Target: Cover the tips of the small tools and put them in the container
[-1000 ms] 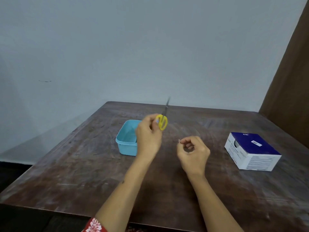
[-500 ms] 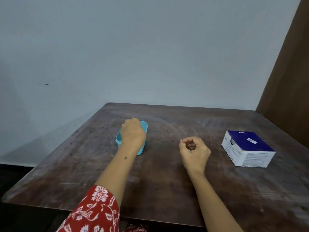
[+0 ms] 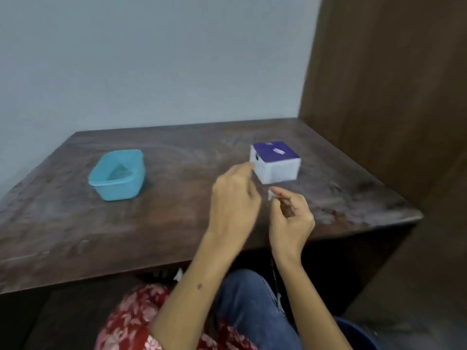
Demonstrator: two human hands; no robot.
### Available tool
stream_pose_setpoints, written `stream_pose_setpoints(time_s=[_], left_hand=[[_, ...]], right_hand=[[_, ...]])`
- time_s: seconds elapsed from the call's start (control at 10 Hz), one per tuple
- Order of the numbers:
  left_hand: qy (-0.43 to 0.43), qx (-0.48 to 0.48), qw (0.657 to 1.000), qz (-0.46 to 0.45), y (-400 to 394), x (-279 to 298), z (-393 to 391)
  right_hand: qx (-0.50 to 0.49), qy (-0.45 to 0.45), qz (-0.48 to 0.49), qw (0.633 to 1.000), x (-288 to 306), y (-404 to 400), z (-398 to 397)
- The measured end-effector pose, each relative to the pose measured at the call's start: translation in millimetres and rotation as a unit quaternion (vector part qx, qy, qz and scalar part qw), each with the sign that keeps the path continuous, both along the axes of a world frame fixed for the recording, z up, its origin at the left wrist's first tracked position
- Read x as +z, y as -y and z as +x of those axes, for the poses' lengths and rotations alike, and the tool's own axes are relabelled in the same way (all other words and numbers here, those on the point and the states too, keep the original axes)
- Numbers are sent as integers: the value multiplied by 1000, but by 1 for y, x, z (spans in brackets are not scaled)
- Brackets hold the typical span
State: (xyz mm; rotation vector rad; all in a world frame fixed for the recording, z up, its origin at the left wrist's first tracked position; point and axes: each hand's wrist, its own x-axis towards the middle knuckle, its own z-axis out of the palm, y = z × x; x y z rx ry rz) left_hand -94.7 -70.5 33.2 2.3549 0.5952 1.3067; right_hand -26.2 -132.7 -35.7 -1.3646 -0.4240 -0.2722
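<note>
The light blue container point(image 3: 115, 184) stands on the left part of the brown table point(image 3: 177, 223); what lies inside it is too blurred to tell. My right hand point(image 3: 290, 218) pinches a small white piece point(image 3: 270, 195) between thumb and forefinger, above the table's near right part. My left hand point(image 3: 235, 198) is just left of it, its back towards me. Its fingers stretch towards the white piece and the box, and it holds nothing I can see. No small tool shows in either hand.
A white box with a purple top point(image 3: 275, 161) stands on the table just beyond my hands. A dark wooden panel point(image 3: 391, 97) rises along the right side. My lap is below the table's near edge.
My left hand let go of the yellow-handled scissors at the container and moved right, next to my right hand. The view swung right and down.
</note>
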Motion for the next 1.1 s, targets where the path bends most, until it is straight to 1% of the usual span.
stream_pose_setpoints(time_s=[0.1, 0.2, 0.3, 0.4, 0.5, 0.6, 0.7, 0.8, 0.9, 1.0, 1.1], left_hand=[[-11, -121, 991, -53, 76, -30, 25], [-43, -194, 971, -136, 134, -71, 43], [-129, -253, 939, -196, 171, -122, 64], [-255, -277, 889, -259, 184, -172, 83], [-390, -244, 840, -287, 195, -218, 104], [-494, -232, 792, -273, 209, -250, 118], [-560, -254, 740, -271, 225, -264, 125], [-581, -270, 722, -260, 235, -275, 133], [-589, -264, 717, -264, 236, -279, 137], [-568, -282, 728, -261, 234, -269, 135], [-496, -307, 764, -277, 228, -239, 121]], right_hand=[[-43, -8, 1, 999, -16, 58, 4], [-82, -32, -48, 995, -49, 110, 14], [-138, -79, -101, 982, -98, 154, 30], [-171, -154, -153, 961, -155, 187, 38], [-187, -194, -258, 928, -212, 215, 41], [-186, -229, -341, 893, -252, 236, 42], [-167, -262, -410, 857, -284, 250, 45], [-132, -297, -461, 826, -307, 259, 51], [-124, -329, -487, 799, -306, 266, 53], [-198, -302, -447, 818, -291, 263, 52], [-296, -241, -325, 866, -250, 248, 49]])
